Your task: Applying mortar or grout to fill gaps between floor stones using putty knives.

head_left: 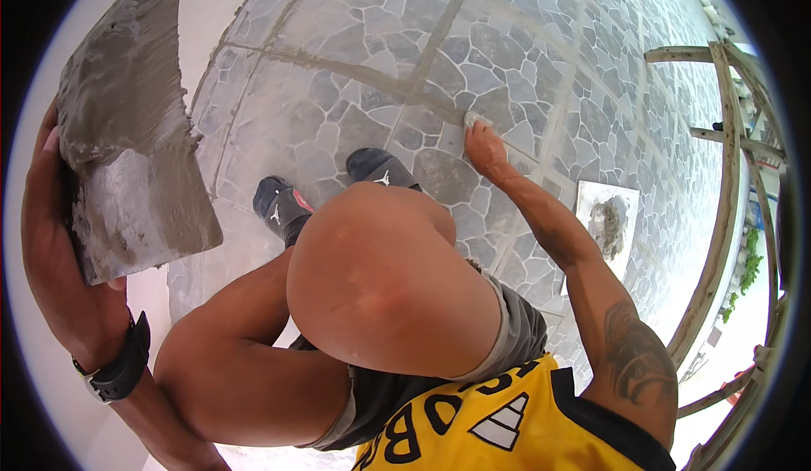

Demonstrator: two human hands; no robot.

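My left hand (52, 239) grips a flat tile-like board (127, 192) at the left, its fingers wrapped round the outer edge and partly hidden. Wet grey mortar (127, 65) coats most of the board, with a smoother, thinner smear near its lower end. Down on the floor, my right hand (484, 148) is closed on a small whitish piece (477, 119), too small to make out. That piece touches the patterned grey floor tiles (498, 74) beside a joint. Dark grey filler (372, 76) lies along several joints ahead of my feet.
A pale square sheet (625, 196) with a mortar blob (610, 221) lies right of my right forearm. My shoes (380, 167) stand on the tiles below my bent knees. A white wall (207, 6) runs along the left; wooden poles (718, 167) form a railing at the right.
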